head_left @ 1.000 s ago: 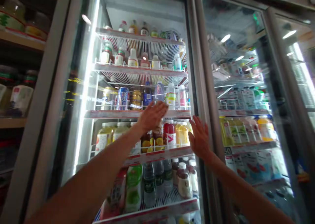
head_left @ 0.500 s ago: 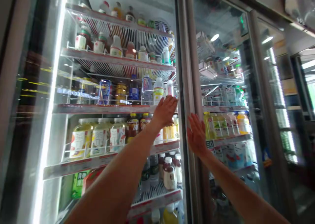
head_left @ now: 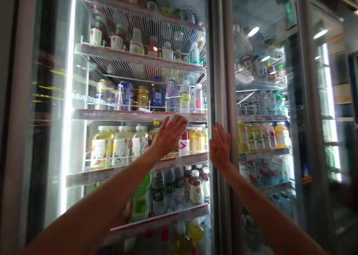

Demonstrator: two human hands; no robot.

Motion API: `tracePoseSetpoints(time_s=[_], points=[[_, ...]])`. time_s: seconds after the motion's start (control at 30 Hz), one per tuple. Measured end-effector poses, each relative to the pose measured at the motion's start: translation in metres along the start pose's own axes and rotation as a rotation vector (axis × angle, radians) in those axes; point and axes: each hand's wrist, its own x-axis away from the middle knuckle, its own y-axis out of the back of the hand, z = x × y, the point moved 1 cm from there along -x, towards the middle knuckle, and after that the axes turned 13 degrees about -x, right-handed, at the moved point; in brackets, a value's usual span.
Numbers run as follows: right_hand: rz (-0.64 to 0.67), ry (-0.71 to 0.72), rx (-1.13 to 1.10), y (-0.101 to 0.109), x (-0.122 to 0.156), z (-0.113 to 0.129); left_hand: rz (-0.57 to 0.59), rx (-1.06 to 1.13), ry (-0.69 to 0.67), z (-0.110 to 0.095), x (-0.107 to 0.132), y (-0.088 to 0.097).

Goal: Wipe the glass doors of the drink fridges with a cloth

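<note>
I face a lit drinks cooler. My left hand (head_left: pixel 168 134) lies flat with its fingers stretched out against the glass door (head_left: pixel 134 90), in front of a shelf (head_left: pixel 134 115) of cans and bottles. My right hand (head_left: pixel 219 146) is open too, palm pressed on the metal door frame (head_left: pixel 220 79) between this door and the neighbouring one. Neither hand holds anything. Behind the glass stand yellow juice bottles (head_left: pixel 119 148) and a red bottle (head_left: pixel 184 144) just beside my left hand.
A second cooler door (head_left: pixel 263 98) on the right shows more bottles and pouches on its shelves. Lower shelves hold dark bottles (head_left: pixel 169 186) and a green bottle (head_left: pixel 141 199). A bright light strip (head_left: pixel 68 98) runs down the left side. A dark frame edges the far left.
My left hand has slid left and slightly down across the glass. The right hand stays on the frame. The view has shifted a little to the left.
</note>
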Motion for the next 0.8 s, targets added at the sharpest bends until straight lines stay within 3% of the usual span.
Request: tracePoseSetpoints(time_s=[0.03,0.17,0.2,0.27,0.37,0.43,0.47,0.57,0.63,0.7,0.8], points=[[0.015,0.000,-0.011,-0.006,0.002,0.006,0.005,-0.006,-0.027,0.000,0.014,0.002],[0.096,0.072,-0.053,-0.030,0.011,0.033,0.069,0.079,-0.463,-0.025,0.085,0.012],[0.111,0.093,-0.061,-0.035,0.013,0.039,0.086,0.095,-0.512,-0.025,0.097,0.014],[0.119,0.117,-0.071,-0.043,0.016,0.050,0.090,0.083,-0.414,-0.010,0.106,0.018],[0.125,0.112,-0.073,-0.053,0.022,0.060,0.019,-0.016,0.011,0.026,0.105,0.022],[0.140,0.108,-0.075,-0.059,0.027,0.063,-0.013,-0.060,0.117,0.035,0.115,0.025],[0.150,0.109,-0.076,-0.062,0.029,0.064,-0.012,-0.067,0.072,0.033,0.124,0.027],[0.161,0.119,-0.072,-0.067,0.036,0.066,0.044,-0.040,-0.263,0.016,0.157,0.033],[0.159,0.127,-0.067,-0.068,0.039,0.066,0.049,-0.027,-0.353,0.017,0.170,0.036],[0.154,0.129,-0.064,-0.068,0.040,0.066,0.017,-0.051,-0.183,0.033,0.170,0.037],[0.155,0.129,-0.063,-0.067,0.041,0.065,-0.048,-0.121,0.224,0.055,0.163,0.036]])
